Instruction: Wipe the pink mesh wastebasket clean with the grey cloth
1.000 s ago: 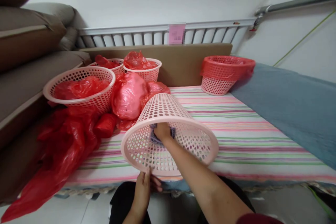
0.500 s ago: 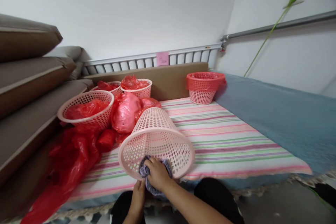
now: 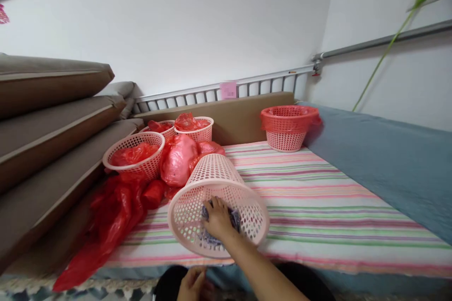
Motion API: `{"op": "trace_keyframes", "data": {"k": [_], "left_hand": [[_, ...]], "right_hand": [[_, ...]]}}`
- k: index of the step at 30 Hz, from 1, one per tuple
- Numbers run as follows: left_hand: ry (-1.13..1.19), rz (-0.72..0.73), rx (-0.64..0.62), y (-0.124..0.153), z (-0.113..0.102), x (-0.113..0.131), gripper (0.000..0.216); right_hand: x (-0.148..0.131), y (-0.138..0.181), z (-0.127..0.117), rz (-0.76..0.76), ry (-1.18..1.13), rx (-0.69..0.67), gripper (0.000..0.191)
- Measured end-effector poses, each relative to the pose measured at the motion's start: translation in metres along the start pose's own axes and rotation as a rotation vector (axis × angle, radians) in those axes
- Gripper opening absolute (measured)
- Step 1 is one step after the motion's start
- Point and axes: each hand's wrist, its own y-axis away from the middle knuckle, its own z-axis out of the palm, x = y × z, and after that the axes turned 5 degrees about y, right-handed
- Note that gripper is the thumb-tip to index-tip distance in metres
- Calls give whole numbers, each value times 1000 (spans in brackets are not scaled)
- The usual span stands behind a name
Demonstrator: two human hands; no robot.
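A pink perforated plastic basket (image 3: 259,202) lies on its side, its wide mouth facing me. My right hand (image 3: 217,221) reaches inside it, fingers spread over a bunched grey-purple cloth (image 3: 235,218) and pressing it on the lower inner wall. Below the rim, near my leg, my left hand (image 3: 192,284) is apart from the basket; its fingers are loosely bent and nothing shows in them. Just behind the basket sits a stuffed, shiny red plastic bag (image 3: 179,160).
Three pink baskets with red bags, one of them nearest (image 3: 158,143), stand at the left. A red-topped basket (image 3: 286,141) stands back right. Loose red plastic (image 3: 102,230) hangs over the front edge. Stacked cushions (image 3: 52,141) rise at left. A striped cloth (image 3: 318,216) covers the surface.
My right hand has slid deeper into the basket with the cloth. My left hand has let go of the rim and dropped lower. The whole view has shifted.
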Motion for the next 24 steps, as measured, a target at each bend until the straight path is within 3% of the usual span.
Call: {"op": "trace_keyframes", "data": {"k": [2,4,7,9,11,15,17,20,22,24], "left_hand": [[-138,196,-4,5,0,20,41],[-362,484,7,5,7,47,31],[-687,696,-38,-8,33,79,43],[-912,721,-61,-24,55,87,61],[-1082,658,-37,-43,76,86,75],[-1149,586,7,-73,100,78,68],[-1130,602,-9,-81,103,76,57],[-1119,633,-21,-85,99,77,48],[-1115,664,-22,-84,95,77,51],[-1108,702,-31,-82,91,80,56]], "right_hand": [[-7,21,-8,-34,-135,98,42],[-9,51,-19,-56,-313,151,32],[6,96,-38,4,-564,6,27],[32,116,-50,120,-641,-134,20],[63,127,-64,274,-602,-179,21],[108,121,-100,485,-389,-32,34],[109,106,-111,519,-398,44,43],[96,78,-110,441,-579,111,67],[90,66,-99,429,-731,136,63],[92,62,-86,509,-921,114,54]]}}
